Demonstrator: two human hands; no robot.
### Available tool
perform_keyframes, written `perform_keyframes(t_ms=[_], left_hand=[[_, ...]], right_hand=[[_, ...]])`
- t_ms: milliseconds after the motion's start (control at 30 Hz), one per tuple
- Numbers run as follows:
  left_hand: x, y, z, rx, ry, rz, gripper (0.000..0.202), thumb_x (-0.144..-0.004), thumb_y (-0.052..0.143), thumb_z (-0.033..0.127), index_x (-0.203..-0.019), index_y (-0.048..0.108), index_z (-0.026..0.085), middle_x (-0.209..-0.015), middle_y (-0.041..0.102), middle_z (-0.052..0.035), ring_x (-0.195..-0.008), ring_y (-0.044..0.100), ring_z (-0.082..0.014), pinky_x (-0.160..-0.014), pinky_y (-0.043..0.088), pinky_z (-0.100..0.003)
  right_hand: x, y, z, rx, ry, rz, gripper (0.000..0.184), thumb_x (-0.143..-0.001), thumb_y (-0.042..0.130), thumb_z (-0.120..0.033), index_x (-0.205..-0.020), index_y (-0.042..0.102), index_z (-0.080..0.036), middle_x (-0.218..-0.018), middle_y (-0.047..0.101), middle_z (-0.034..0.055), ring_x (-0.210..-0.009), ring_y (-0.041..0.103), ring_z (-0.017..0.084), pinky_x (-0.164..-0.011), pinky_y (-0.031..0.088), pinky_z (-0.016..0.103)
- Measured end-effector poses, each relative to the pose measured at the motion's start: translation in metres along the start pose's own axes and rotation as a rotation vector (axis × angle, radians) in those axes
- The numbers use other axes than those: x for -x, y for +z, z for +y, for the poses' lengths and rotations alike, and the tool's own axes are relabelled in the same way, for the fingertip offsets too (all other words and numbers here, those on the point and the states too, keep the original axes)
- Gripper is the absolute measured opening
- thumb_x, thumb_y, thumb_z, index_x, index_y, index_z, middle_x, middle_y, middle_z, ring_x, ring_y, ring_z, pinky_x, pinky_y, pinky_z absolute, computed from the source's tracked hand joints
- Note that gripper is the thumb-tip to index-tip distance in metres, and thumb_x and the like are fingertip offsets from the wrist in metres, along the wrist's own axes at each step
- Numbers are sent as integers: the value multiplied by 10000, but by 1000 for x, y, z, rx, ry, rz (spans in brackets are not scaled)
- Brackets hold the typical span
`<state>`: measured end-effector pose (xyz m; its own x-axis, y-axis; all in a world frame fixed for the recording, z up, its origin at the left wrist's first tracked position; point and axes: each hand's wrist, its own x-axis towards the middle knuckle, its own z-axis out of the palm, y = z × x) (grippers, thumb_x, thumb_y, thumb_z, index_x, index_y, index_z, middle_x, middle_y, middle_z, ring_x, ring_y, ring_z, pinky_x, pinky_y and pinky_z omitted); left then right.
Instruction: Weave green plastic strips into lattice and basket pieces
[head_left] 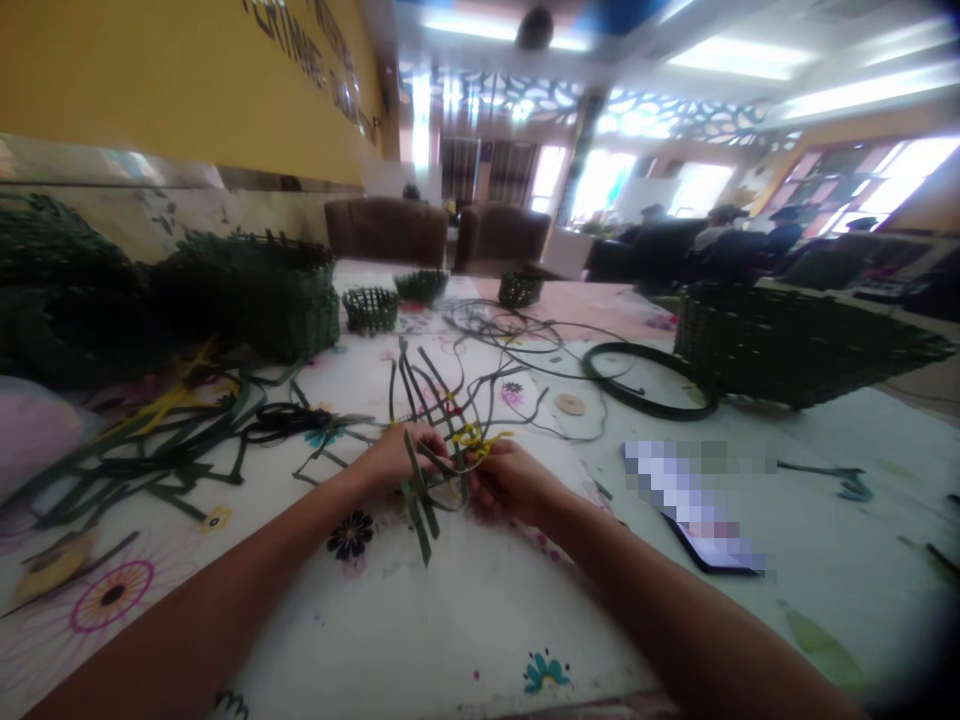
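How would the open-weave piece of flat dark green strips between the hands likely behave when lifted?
The open-weave piece is probably springy: its loose ends fan out in curves. It's likely light, since the strips look thin and narrow. It may skew, as gaps show between crossing strips.

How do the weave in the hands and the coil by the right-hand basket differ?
The weave is held by the left hand and right hand; the coil lies on the table. The weave has crossing strips with splayed ends; the coil is a neat ring. The weave includes yellow; the coil looks dark throughout. Both show dark green.
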<state>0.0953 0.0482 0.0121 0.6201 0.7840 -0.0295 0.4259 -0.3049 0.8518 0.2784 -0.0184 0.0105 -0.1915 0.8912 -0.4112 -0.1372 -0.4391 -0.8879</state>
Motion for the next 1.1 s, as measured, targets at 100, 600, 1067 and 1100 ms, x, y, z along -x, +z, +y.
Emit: perform_keyframes(t_ms=[100, 600, 1067, 1100], left_hand=[[-2, -1, -3, -138, 91, 13, 269, -677, 715, 395, -753, 665, 142, -714, 614, -9, -646, 546, -128, -570, 395, -219], [0, 4, -6, -172, 120, 30, 152, -717, 656, 282, -718, 664, 130, -706, 587, -9, -625, 521, -115, -567, 382, -216], [8, 2, -1, -341, 545, -14, 214, -917, 515, 215, -938, 727, 188, -892, 609, -35, -768, 583, -123, -712, 428, -223], [7, 2, -2, -359, 550, -9, 218, -922, 510, 216, -945, 725, 192, -882, 606, -33, -758, 579, -121, -705, 427, -222]], right_hand=[[1, 1, -3, -55, -3, -18, 77, -711, 520, -126, -644, 536, -160, -423, 520, -37, -304, 426, 67, -298, 295, 156], [5, 1, -2, 145, -11, 11, 316, -801, 485, -204, -487, 493, -171, -335, 458, -18, -234, 369, 81, -252, 252, 180], [-1, -4, -3, -51, 83, 15, 309, -795, 450, -84, -499, 497, -156, -351, 477, -1, -263, 415, 88, -283, 312, 178], [-1, -5, -2, -48, 83, -12, 311, -801, 454, -88, -500, 506, -151, -348, 475, 1, -265, 419, 90, -290, 326, 181]])
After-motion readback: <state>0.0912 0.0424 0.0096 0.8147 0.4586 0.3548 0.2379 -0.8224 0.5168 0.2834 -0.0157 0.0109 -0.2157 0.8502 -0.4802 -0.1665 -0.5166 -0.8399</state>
